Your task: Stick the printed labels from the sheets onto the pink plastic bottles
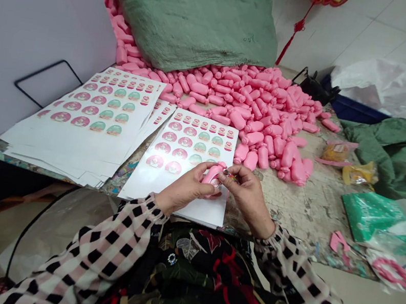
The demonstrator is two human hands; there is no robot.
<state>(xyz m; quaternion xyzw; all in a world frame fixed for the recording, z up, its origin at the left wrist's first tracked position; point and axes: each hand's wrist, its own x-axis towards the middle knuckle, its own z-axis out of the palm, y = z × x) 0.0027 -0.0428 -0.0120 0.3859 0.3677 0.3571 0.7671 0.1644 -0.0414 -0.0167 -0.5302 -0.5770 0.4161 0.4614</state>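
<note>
Far left, a stack of white label sheets (76, 120) lies fanned on the table edge, printed with rows of round pink and green labels. Beside it, nearest the person, a single label sheet (185, 138) has its lower right hidden behind the hands, so how many labels are gone from it cannot be told. The left hand (185, 188) is closed around a pink moulded piece (212, 178), held over that sheet, with fingers covering most of it. The right hand (248, 193) pinches a tiny yellow-and-red bit (230, 176) against the piece, too small to identify; whether the piece bears a label is also unclear. Behind, a wide heap of pink moulded pieces (245, 107) spreads from a green woven sack (183, 14), its mouth out of sight. Judging by the heap and the thick stack, much appears left. Far right, on the scarred worktable (306, 211), lie yellow packets (337, 153) and a green plastic bag (382, 221)
</note>
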